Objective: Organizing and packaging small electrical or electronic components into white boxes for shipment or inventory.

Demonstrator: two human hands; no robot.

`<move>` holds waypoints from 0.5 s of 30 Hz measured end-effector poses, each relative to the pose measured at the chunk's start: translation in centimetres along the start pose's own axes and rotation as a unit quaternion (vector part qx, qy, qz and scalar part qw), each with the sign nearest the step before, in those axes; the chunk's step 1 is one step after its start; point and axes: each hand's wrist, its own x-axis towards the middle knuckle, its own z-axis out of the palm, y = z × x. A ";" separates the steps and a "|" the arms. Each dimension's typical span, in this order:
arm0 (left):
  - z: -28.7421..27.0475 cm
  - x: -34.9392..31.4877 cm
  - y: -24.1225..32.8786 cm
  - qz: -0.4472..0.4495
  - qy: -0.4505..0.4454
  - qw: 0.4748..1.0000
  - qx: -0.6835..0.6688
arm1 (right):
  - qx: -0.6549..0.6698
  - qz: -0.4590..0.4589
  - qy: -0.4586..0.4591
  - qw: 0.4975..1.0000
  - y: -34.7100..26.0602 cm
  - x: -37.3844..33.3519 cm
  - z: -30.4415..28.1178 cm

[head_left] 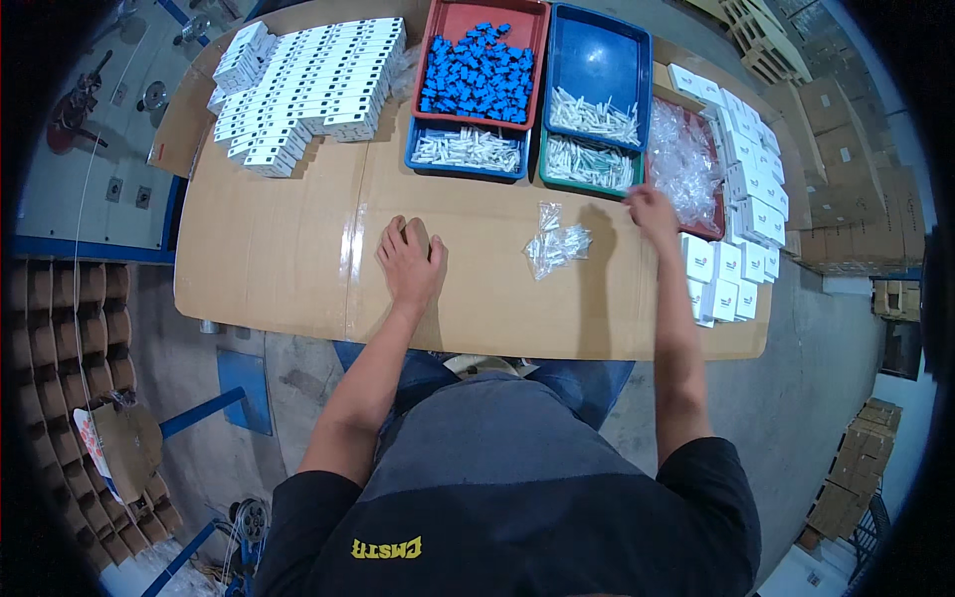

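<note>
My left hand (408,263) rests palm down on the cardboard-covered table (288,224), fingers apart and nothing in it. At the right corner of the green tray (587,182), my right hand (653,212) hovers with its fingers drawn together; whatever is between them is too small to make out. White plugs or pegs (593,159) fill that green tray. Between my hands, closer to the right one, lies a small pile of clear bags (558,244) with white pieces inside. Right beside my right hand, a red tray (718,221) holds crumpled clear plastic bags (682,164).
Stacked white boxes (318,75) stand at the far left, more white boxes (751,189) along the right edge. Behind are a red tray of blue plastic parts (479,75) and blue trays (597,55) with white pieces. Cardboard cartons (836,149) stand beyond the table's right side.
</note>
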 end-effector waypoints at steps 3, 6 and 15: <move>-0.2 0.0 0.2 0.006 0.005 1.000 -0.012 | -0.115 -0.047 -0.058 0.991 -3.6 -3.6 7.8; -0.1 0.0 0.2 0.005 0.001 1.000 -0.013 | -0.206 -0.001 -0.035 0.978 -7.9 -5.6 12.2; -0.7 -0.1 1.0 0.001 -0.017 1.000 -0.005 | 0.313 0.014 -0.147 0.938 -7.2 -4.5 13.4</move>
